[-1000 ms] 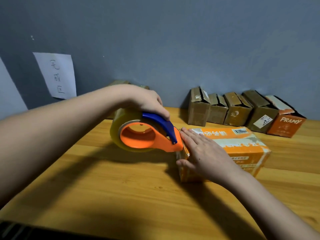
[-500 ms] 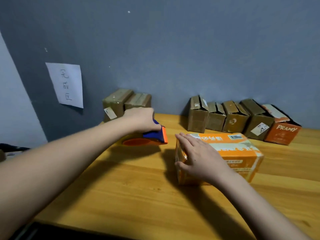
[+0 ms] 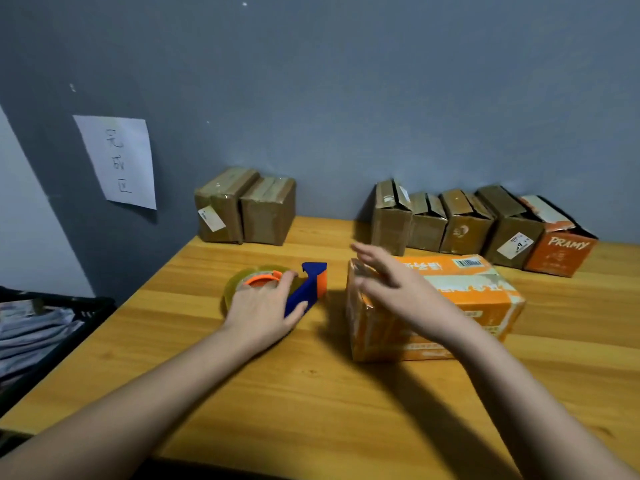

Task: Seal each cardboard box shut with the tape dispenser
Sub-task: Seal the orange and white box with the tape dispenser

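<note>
Where a second ago the tape dispenser (image 3: 277,289) was held against the near end of the orange box (image 3: 433,306), the head view now shows it lying flat on the wooden table (image 3: 311,393), just left of that box. The left hand (image 3: 263,310) rests over the dispenser, fingers loosely draped across the roll and blue handle; whether they still grip it cannot be told. The right hand (image 3: 391,285), which earlier pressed flat on the box's near end, has lifted and hovers over that end with fingers spread and blurred by motion, holding nothing. Glossy tape appears across the box's near end and top, so the strip is judged cut and this box probably sealed. Two taped brown boxes (image 3: 246,209) stand against the wall near a paper sign (image 3: 117,161); five further boxes (image 3: 478,226) with loose flaps stand in a row to the right, apparently awaiting sealing. The likely next step is moving the orange box to join the finished pair.
</note>
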